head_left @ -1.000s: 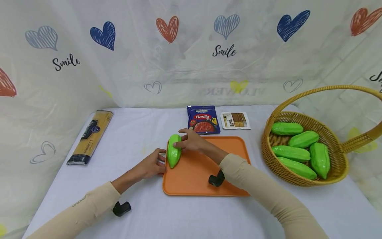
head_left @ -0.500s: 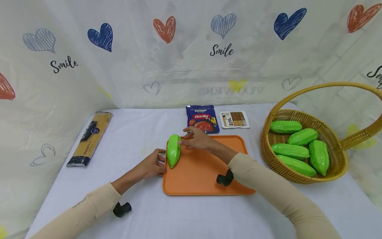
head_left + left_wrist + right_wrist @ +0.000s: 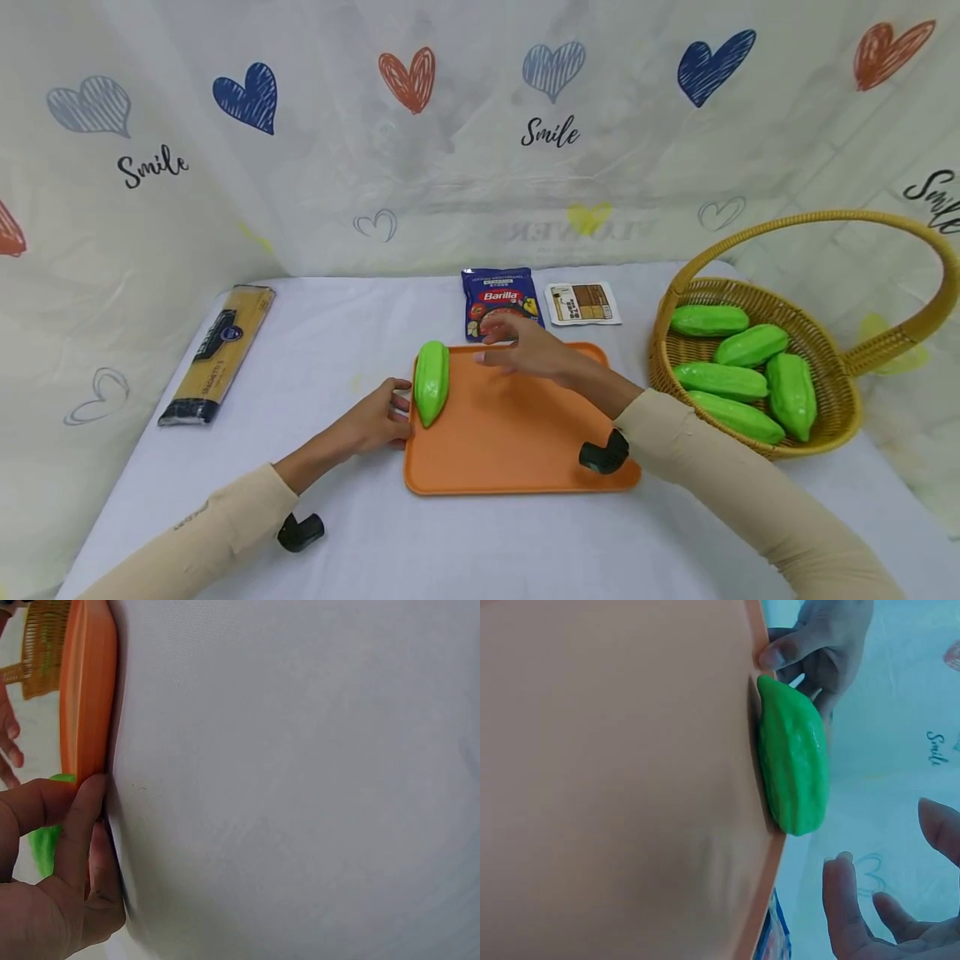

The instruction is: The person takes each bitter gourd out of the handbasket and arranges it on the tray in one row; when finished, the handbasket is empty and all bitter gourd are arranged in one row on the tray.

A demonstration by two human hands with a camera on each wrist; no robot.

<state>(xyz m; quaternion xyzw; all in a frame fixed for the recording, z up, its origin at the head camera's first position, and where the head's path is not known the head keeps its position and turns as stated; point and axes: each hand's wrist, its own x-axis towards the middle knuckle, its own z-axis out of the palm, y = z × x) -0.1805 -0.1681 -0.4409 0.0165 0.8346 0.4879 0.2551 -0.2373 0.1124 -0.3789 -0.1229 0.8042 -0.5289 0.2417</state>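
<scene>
One glossy, ridged, bright green gourd-like vegetable point(image 3: 431, 383) lies lengthwise along the left edge of the orange tray point(image 3: 502, 454). My left hand point(image 3: 378, 421) pinches that same edge; in the left wrist view its thumb and fingers meet at the tray's rim point(image 3: 94, 690), and part of the green vegetable point(image 3: 46, 847) shows behind them. Over the back half of the tray, my right hand point(image 3: 536, 350) is held with fingers spread and nothing in it. The right wrist view has these fingers apart from the green vegetable point(image 3: 795, 757).
A wicker basket point(image 3: 847, 417) with a tall handle stands at right, holding several similar green vegetables point(image 3: 723, 379). Behind the tray lie a blue Barilla pouch point(image 3: 501, 296) and a small white packet point(image 3: 583, 303). A spaghetti pack point(image 3: 217, 354) lies at far left.
My right hand has let go of the green vegetable and drawn away to the right, its fingers spreading. The vegetable stays on the tray, and my left hand keeps its place at the edge.
</scene>
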